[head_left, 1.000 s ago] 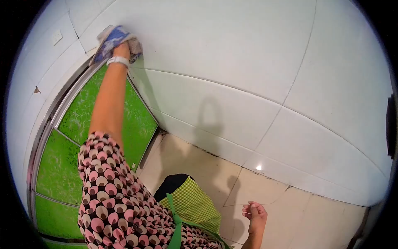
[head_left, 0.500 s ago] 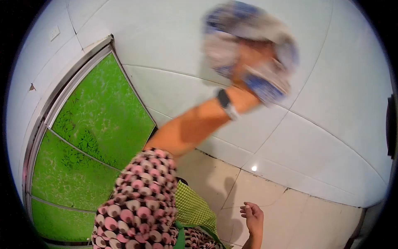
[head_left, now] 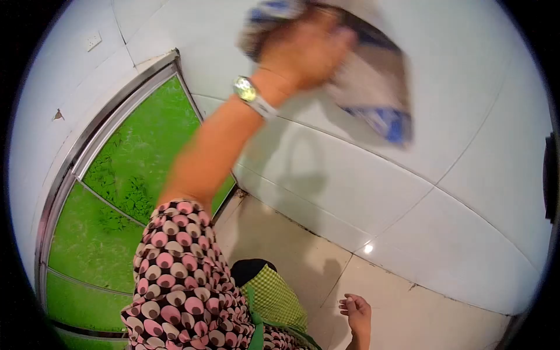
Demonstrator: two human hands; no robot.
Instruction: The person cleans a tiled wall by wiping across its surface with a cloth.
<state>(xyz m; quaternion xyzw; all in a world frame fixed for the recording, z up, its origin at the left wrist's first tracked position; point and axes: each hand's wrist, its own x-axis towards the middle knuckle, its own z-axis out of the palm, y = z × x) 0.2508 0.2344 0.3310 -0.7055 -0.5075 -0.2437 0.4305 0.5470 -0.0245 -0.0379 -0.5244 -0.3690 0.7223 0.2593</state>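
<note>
At the top of the head view, my left hand (head_left: pixel 306 49) grips a rag (head_left: pixel 373 81), greyish-beige with blue patches, against the pale wall panel. Motion blurs both the fingers and the cloth, and the rag's upper edge runs out of view. A watch with a pale strap (head_left: pixel 248 90) circles my left wrist. Low on the right, my right hand (head_left: pixel 357 312) hangs over the tiled floor, its fingers loosely bent and nothing visible in them.
A green patterned cabinet (head_left: pixel 116 216) with metal-framed panels stands to the left. The light wall (head_left: pixel 466 116) has panel seams and meets the beige floor tiles (head_left: pixel 291 227). A wall socket (head_left: pixel 93 40) sits at the upper left. A dark object (head_left: pixel 549 178) is at the right edge.
My left hand has swept leftward and up with the rag, which now spreads out to the right of the hand. My right hand has barely moved.
</note>
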